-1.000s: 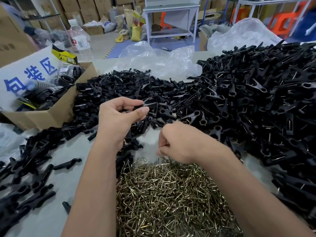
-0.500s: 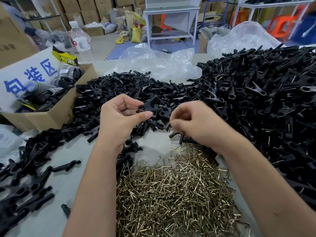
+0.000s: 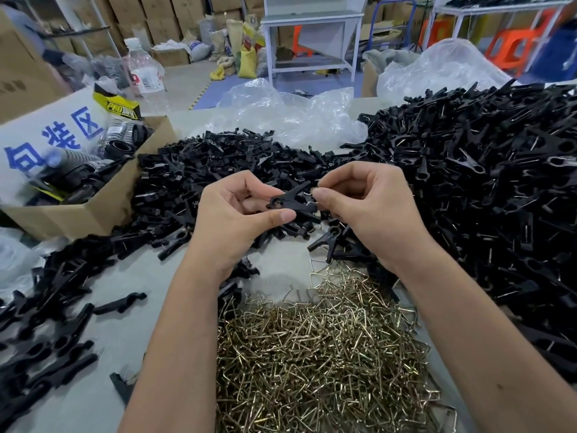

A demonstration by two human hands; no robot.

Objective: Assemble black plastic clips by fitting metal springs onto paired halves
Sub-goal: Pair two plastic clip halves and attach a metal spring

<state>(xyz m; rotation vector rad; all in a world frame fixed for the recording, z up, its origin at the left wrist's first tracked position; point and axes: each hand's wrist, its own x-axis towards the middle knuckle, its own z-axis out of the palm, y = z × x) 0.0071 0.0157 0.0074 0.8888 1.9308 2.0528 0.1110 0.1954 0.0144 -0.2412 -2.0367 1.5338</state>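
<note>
My left hand (image 3: 237, 220) holds a pair of black clip halves (image 3: 292, 201) between thumb and fingers, above the table's middle. My right hand (image 3: 368, 210) pinches a small metal spring (image 3: 310, 195) at the right end of those halves, thumb and forefinger closed on it. Most of the spring is hidden by my fingertips. A heap of brass-coloured metal springs (image 3: 321, 348) lies near the front edge, under my forearms.
Loose black halves (image 3: 193, 179) are piled at the centre left and front left. A large mound of black clips (image 3: 487, 189) fills the right. A cardboard box (image 3: 90, 210) stands at the left, clear plastic bags (image 3: 293, 117) behind, and a water bottle (image 3: 146, 79).
My right hand rose from the spring heap and came left to the clip halves in my left hand, now pinching a spring against them. My left hand lifted slightly.
</note>
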